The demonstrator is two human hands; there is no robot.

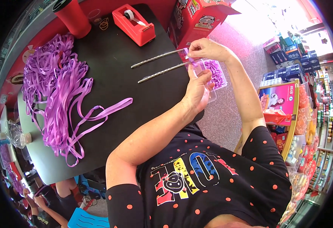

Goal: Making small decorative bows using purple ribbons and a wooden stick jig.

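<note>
Two long twisted metal rods [159, 57] extend side by side over the black tabletop, their right ends reaching my hands. A short piece of purple ribbon [187, 52] lies at those ends. My right hand [208, 49] pinches that ribbon by the end of the farther rod. Just nearer to me, my left hand [198, 91] has its index fingertip at the nearer rod's end, with the other fingers curled; what they hold is hidden. Under and beside my hands, a clear plastic box [221, 86] contains many small purple pieces [215, 74].
A heap of purple lanyards [56, 95] covers the left of the black table [109, 129]. A red tape dispenser [134, 24], red cup [73, 19] and rubber bands [104, 24] stand at the back. Beyond is a red carton [200, 21]; shelved goods line the right. Another person works lower left.
</note>
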